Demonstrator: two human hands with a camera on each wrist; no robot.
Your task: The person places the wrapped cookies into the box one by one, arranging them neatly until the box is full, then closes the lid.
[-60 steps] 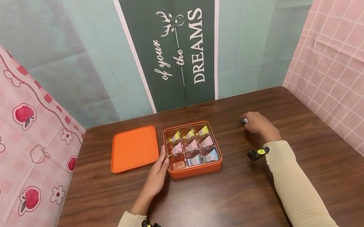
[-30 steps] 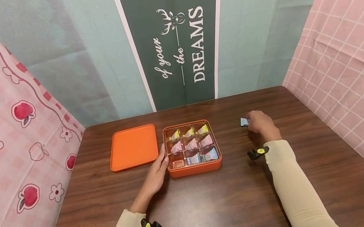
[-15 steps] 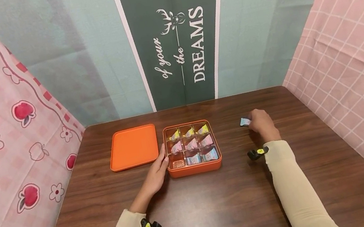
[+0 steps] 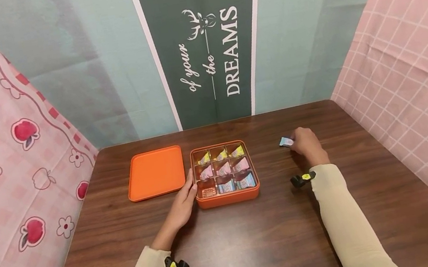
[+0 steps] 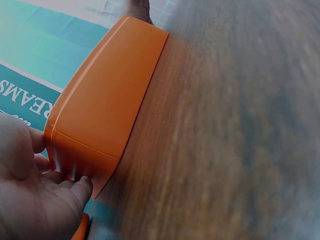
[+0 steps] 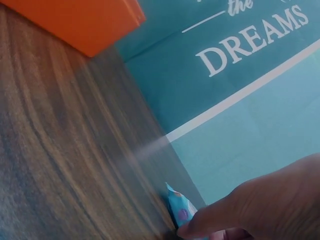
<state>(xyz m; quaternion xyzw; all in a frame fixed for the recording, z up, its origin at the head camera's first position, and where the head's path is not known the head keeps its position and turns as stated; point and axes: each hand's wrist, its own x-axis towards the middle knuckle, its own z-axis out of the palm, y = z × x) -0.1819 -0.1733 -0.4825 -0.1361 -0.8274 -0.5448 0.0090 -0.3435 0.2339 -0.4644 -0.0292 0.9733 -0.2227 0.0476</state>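
Observation:
An orange square box [image 4: 229, 199] stands mid-table, split into compartments. Yellow candies [image 4: 221, 154] line its back row and pink ones [image 4: 223, 168] the middle row. Two blue candies [image 4: 245, 182] sit in the front row, middle and right; the front-left compartment [image 4: 208, 191] shows its bare patterned bottom. Against the box's left side rests my left hand [image 4: 182, 206], fingers along the wall, as the left wrist view also shows. To the right of the box, my right hand [image 4: 308, 144] pinches a light blue wrapped candy [image 4: 286, 141] by one end, at the tabletop.
An orange square lid [image 4: 155, 173] lies left of the box, close to my left fingers. Dark wood covers the table [image 4: 233, 252]. Behind it hangs a green cloth [image 4: 215, 105] with lettering; pink cloths [image 4: 408, 88] hang on both sides.
My right hand has shifted slightly right, and the blue candy, mostly covered before, now shows beyond its fingertips. The left hand and the box have stayed in place.

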